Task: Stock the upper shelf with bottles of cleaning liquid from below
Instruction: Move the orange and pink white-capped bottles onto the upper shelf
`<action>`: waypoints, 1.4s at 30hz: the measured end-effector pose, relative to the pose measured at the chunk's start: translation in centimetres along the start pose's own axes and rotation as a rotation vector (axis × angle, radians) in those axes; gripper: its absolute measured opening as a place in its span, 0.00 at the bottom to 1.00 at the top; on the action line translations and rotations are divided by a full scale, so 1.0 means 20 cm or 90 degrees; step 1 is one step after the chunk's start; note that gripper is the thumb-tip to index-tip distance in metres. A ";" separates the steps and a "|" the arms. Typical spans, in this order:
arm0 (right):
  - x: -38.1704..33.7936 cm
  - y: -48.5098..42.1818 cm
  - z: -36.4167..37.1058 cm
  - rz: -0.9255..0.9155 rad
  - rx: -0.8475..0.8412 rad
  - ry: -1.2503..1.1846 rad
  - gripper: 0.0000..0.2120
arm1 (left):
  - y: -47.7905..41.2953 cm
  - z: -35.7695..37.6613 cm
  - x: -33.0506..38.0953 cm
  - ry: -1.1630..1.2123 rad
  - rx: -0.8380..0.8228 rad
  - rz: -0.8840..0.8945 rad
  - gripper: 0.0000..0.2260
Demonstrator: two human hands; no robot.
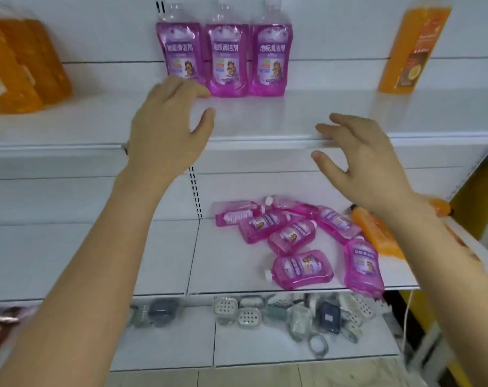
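Three pink bottles of cleaning liquid point(227, 57) stand upright in a row at the back of the upper shelf point(293, 118). Several more pink bottles point(291, 237) lie in a loose heap on the lower shelf point(153, 255). My left hand point(167, 129) is raised in front of the upper shelf, fingers relaxed and spread, just below the leftmost standing bottle and holding nothing. My right hand point(360, 160) hovers at the shelf's front edge, fingers spread, also holding nothing.
Orange bottles point(19, 68) stand at the upper shelf's left, and one tall orange bottle point(413, 48) at its right. An orange bottle point(376, 233) lies beside the pink heap. Soap dishes point(293, 314) crowd the bottom shelf.
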State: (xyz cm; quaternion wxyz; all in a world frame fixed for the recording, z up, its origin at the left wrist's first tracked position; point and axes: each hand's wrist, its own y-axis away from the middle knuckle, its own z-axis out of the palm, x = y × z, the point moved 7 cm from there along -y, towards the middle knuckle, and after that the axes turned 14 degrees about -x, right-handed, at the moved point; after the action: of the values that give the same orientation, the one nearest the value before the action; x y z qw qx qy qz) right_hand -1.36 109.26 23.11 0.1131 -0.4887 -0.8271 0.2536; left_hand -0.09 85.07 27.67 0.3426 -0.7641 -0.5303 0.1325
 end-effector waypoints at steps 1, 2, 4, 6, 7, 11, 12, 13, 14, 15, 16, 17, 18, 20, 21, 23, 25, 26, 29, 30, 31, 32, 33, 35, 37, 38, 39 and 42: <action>-0.04 0.07 0.03 0.007 0.012 0.003 0.22 | 0.08 0.01 0.00 0.003 0.003 -0.004 0.14; -0.07 0.14 0.05 0.013 0.020 0.004 0.21 | 0.17 0.02 -0.01 0.011 0.010 -0.005 0.13; -0.12 0.29 0.13 0.035 0.019 -0.004 0.21 | 0.36 0.05 -0.03 0.040 0.024 -0.013 0.12; -0.15 0.46 0.25 0.076 -0.020 -0.025 0.21 | 0.57 0.14 -0.06 0.071 -0.002 -0.041 0.12; -0.15 0.54 0.32 0.100 -0.049 -0.035 0.21 | 0.67 0.20 -0.09 0.078 -0.039 -0.066 0.13; -0.17 0.88 0.64 0.248 -0.280 -0.115 0.18 | 1.11 0.54 -0.26 0.107 -0.310 -0.214 0.14; -0.17 0.97 0.73 0.294 -0.363 -0.135 0.17 | 1.22 0.62 -0.31 0.117 -0.379 -0.252 0.11; -0.16 1.07 0.81 0.327 -0.442 -0.142 0.16 | 1.32 0.69 -0.34 0.122 -0.442 -0.282 0.10; -0.17 1.15 0.88 0.347 -0.508 -0.144 0.15 | 1.41 0.76 -0.37 0.123 -0.500 -0.303 0.09; -0.18 1.23 0.94 0.360 -0.557 -0.149 0.15 | 1.50 0.81 -0.38 0.127 -0.555 -0.319 0.09; -0.19 1.30 0.99 0.370 -0.593 -0.156 0.15 | 1.57 0.86 -0.38 0.139 -0.601 -0.332 0.09; -0.19 1.36 1.03 0.380 -0.624 -0.164 0.16 | 1.63 0.91 -0.38 0.154 -0.641 -0.341 0.09; -0.19 1.42 1.07 0.390 -0.652 -0.171 0.16 | 1.69 0.96 -0.38 0.167 -0.676 -0.349 0.10; -0.17 1.50 1.13 0.415 -0.696 -0.176 0.16 | 1.77 1.04 -0.38 0.167 -0.759 -0.376 0.12; -0.15 1.53 1.15 0.425 -0.715 -0.175 0.16 | 1.80 1.07 -0.38 0.161 -0.803 -0.390 0.14; -0.09 1.56 1.19 0.441 -0.743 -0.180 0.17 | 1.81 1.14 -0.37 0.160 -0.861 -0.403 0.16; -0.01 1.55 1.23 0.455 -0.744 -0.198 0.17 | 1.76 1.20 -0.35 0.156 -0.865 -0.404 0.16; 0.03 1.54 1.24 0.459 -0.738 -0.203 0.17 | 1.72 1.23 -0.35 0.152 -0.859 -0.403 0.17; 0.15 1.44 1.25 0.445 -0.710 -0.221 0.16 | 1.58 1.32 -0.30 0.158 -0.842 -0.407 0.17; 0.19 1.39 1.25 0.437 -0.693 -0.235 0.15 | 1.53 1.35 -0.28 0.167 -0.832 -0.403 0.16; 0.23 1.34 1.25 0.427 -0.679 -0.246 0.15 | 1.47 1.38 -0.26 0.172 -0.821 -0.396 0.16; 0.27 1.30 1.25 0.413 -0.665 -0.251 0.15 | 1.41 1.41 -0.24 0.174 -0.807 -0.390 0.16; 0.30 1.25 1.26 0.397 -0.653 -0.250 0.15 | 1.35 1.44 -0.22 0.174 -0.791 -0.386 0.16; 0.37 1.16 1.27 0.364 -0.628 -0.248 0.16 | 1.24 1.51 -0.18 0.172 -0.761 -0.382 0.15; 0.42 1.06 1.27 0.328 -0.601 -0.237 0.15 | 1.12 1.58 -0.13 0.164 -0.732 -0.371 0.15; 0.44 1.01 1.27 0.316 -0.589 -0.231 0.15 | 1.05 1.61 -0.11 0.154 -0.720 -0.359 0.15; 0.46 0.96 1.26 0.307 -0.577 -0.226 0.15 | 0.99 1.64 -0.09 0.141 -0.710 -0.342 0.15; 0.49 0.84 1.24 0.266 -0.536 -0.212 0.14 | 0.78 1.75 -0.05 0.113 -0.674 -0.293 0.14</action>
State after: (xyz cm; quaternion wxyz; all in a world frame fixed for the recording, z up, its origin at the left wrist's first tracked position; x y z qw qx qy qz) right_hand -4.42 116.60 -7.43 -0.2806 -0.6004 -0.7488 -0.0103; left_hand -9.10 94.47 -8.46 -0.0227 -0.7045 -0.6460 -0.2931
